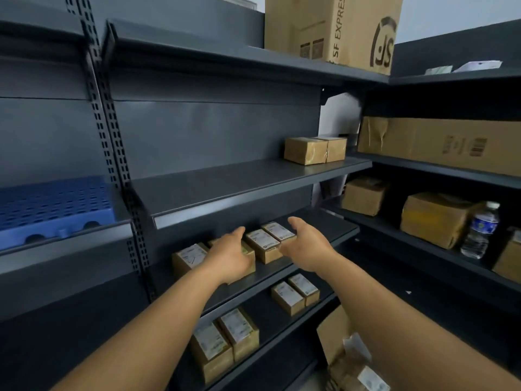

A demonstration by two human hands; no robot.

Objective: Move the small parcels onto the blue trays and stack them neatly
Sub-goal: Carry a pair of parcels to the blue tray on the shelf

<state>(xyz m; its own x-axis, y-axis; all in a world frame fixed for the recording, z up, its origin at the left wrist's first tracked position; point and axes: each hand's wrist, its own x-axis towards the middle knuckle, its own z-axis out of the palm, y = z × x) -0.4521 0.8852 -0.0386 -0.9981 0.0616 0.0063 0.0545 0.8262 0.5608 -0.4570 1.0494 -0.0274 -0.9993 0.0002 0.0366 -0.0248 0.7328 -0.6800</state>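
Observation:
Several small brown parcels with white labels sit in a row on a dark shelf. My left hand (pixel 229 253) reaches over one parcel (pixel 248 256), fingers extended, and hides most of it. A labelled parcel (pixel 189 258) lies to its left. My right hand (pixel 306 246) is spread at the right side of two parcels (pixel 263 244) standing side by side; whether it touches them I cannot tell. A blue perforated tray (pixel 53 207) rests on the shelf at the far left.
Lower shelves carry a further pair of parcels (pixel 294 294) and a second pair (pixel 225 342). A taped parcel (pixel 314 149) sits on the middle shelf. Larger cartons (pixel 439 146) and a water bottle (pixel 480 230) fill the right-hand shelving. A big carton (pixel 332 29) stands on top.

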